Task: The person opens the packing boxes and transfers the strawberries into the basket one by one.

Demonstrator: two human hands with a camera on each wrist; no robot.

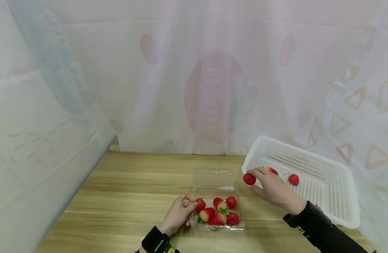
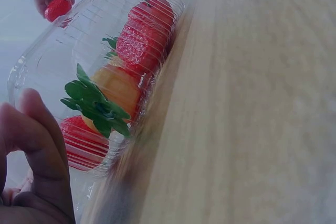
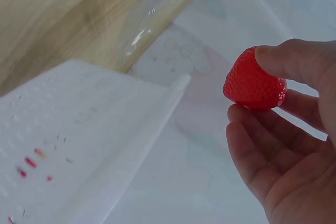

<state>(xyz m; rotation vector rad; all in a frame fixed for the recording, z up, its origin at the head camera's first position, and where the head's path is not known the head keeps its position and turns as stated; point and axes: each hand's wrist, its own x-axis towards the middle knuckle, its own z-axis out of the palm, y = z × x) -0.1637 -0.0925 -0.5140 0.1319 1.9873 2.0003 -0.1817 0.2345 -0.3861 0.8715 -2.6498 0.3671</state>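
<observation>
Above the near left corner of the white basket [image 1: 341, 214], my right hand [image 1: 276, 188] pinches a red strawberry [image 3: 254, 80] between thumb and fingers. My left hand [image 1: 178, 212] grips the left rim of a clear plastic clamshell box [image 1: 241, 226] with curled fingers. Its lid [image 1: 214, 177] is folded back, away from me. Inside the box lie several strawberries [image 1: 217, 219], some with green leaves [image 2: 97, 106]. The left wrist view shows them through the ribbed clear wall. Part of the left hand's grip is hidden there.
Two more strawberries are in the basket, one at its middle [image 1: 293, 179] and one partly behind the right hand [image 1: 271, 170]. The wooden table [image 1: 118, 196] ends at a printed cloth backdrop [image 1: 168, 88]. Cloth [image 1: 38, 140] also hangs along the left side.
</observation>
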